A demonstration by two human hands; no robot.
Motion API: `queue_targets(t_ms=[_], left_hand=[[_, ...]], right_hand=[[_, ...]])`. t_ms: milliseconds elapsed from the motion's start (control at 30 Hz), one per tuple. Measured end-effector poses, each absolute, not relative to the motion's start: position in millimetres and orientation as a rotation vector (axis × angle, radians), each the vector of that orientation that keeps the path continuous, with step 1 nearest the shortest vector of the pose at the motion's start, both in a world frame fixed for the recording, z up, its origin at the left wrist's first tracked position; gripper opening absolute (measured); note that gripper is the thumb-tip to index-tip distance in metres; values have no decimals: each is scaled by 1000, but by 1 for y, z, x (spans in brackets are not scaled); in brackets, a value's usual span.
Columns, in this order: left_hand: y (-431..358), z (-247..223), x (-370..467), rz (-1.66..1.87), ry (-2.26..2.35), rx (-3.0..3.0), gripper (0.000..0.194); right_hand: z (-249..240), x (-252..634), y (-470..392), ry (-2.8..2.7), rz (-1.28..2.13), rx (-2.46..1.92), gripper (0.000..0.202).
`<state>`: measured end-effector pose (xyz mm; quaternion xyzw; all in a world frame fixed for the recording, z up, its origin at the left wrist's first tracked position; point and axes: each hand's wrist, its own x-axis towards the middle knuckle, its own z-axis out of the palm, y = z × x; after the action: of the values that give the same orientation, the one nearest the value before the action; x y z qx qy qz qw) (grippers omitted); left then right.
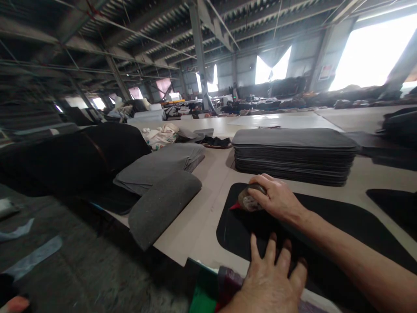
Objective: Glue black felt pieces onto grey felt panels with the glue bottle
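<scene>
On the table lies a flat black piece with rounded corners (339, 213). My right hand (276, 198) is wrapped round a rounded brownish bottle-like object (250, 201), whose red pointed tip faces left, low over the black piece near its left end. My left hand (272, 271) is spread with fingers apart on the near edge of the black piece, below the right hand. Just behind the right hand stands a neat stack of grey rounded-corner pieces (293, 154).
Left on the table (202, 208) are a fanned grey stack (159, 165), a loose grey piece (164, 206) overhanging the edge and a large black roll (74, 156). Another black piece (395, 208) lies right. Green fabric (203, 289) shows at the near edge.
</scene>
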<state>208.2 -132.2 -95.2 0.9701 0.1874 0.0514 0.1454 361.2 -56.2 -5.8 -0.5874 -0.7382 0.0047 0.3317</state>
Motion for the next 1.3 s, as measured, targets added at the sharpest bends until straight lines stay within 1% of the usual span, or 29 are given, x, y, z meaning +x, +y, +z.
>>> queue_targets(t_ms=[100, 300, 567, 733, 800, 967, 1033, 1167, 1233, 1300], left_hand=[[-133, -93, 209, 180, 516, 2769, 55], [-128, -88, 209, 79, 505, 2695, 59], [-127, -85, 212, -7, 536, 2650, 55], [-123, -87, 210, -21, 566, 2620, 64], [-122, -87, 209, 28, 573, 2618, 67], [-124, -79, 209, 40, 635, 2603, 84], [-125, -70, 210, 58, 700, 2620, 78], [-112, -48, 212, 41, 902, 2733, 54], [-95, -39, 213, 45, 947, 2789, 48], [-75, -35, 214, 60, 948, 2814, 45]], right_hand=[[-6, 369, -42, -1889, -75, -1612, 17], [1, 381, -17, -1824, -218, -1826, 18], [12, 401, -7, -1813, -276, -1954, 23], [27, 428, -23, -1839, -278, -2053, 26], [32, 442, -34, -1829, -275, -2100, 26], [38, 484, -67, -1759, -267, -2241, 26], [38, 502, -83, -1716, -270, -2296, 27], [38, 536, -118, -1624, -281, -2388, 30], [38, 551, -136, -1572, -276, -2427, 31], [37, 564, -153, -1518, -269, -2458, 32]])
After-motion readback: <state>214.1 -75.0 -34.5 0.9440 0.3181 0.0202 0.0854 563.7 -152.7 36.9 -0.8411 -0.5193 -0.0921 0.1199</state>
